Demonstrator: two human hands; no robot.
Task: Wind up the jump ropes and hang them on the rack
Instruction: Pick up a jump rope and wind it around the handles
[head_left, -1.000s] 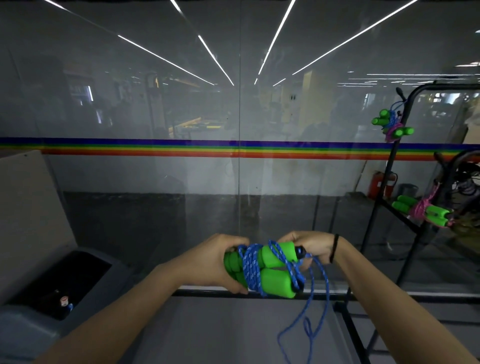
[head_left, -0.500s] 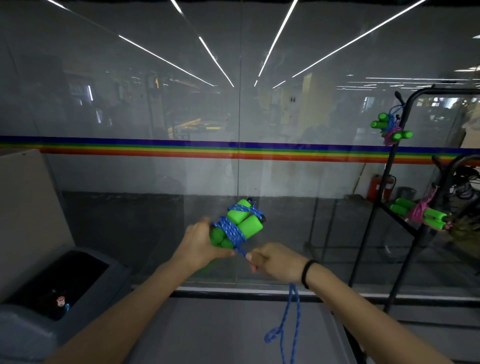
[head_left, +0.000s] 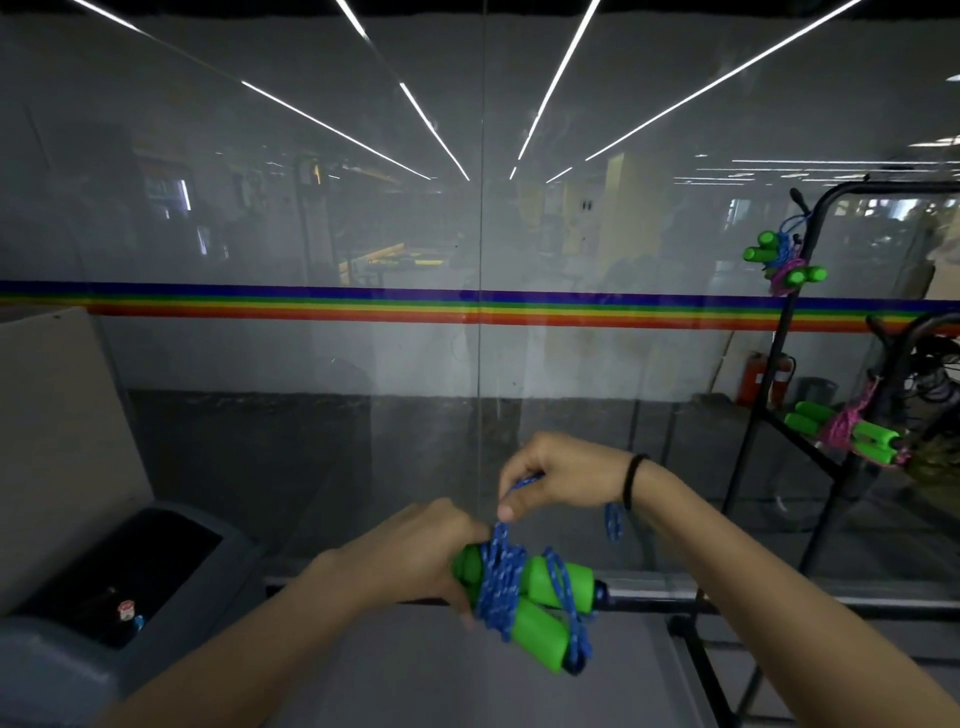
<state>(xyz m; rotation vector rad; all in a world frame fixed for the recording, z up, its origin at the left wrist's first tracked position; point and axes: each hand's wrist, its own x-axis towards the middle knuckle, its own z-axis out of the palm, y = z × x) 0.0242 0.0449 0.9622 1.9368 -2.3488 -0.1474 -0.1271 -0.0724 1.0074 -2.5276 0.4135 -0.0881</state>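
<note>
Head view: glass wall (head_left: 363, 234) with the rainbow stripe fills the front. Black rack (head_left: 893, 186) stands at right, well apart from the person. Two wound ropes already hang on it, one high (head_left: 784, 260) and one on the lower arm (head_left: 852, 434). Low centre, the left hand (head_left: 415, 556) is curled round the butt end of the paired green handles (head_left: 540, 608). The right hand (head_left: 561, 475), just above, pinches the blue rope (head_left: 498, 577) where it leaves the wraps. A short tail (head_left: 613, 519) dangles under that wrist. Looks like the last turns, then the tuck. My take: pull each turn taut and lay it beside the existing band, not out toward the free handle ends where it would slide off. One loop sags loose round the far handle ends, so cinch that first. Squeeze the handles parallel; they look slightly splayed. Tuck the tail under a turn and leave a bight for the rack peg.
</note>
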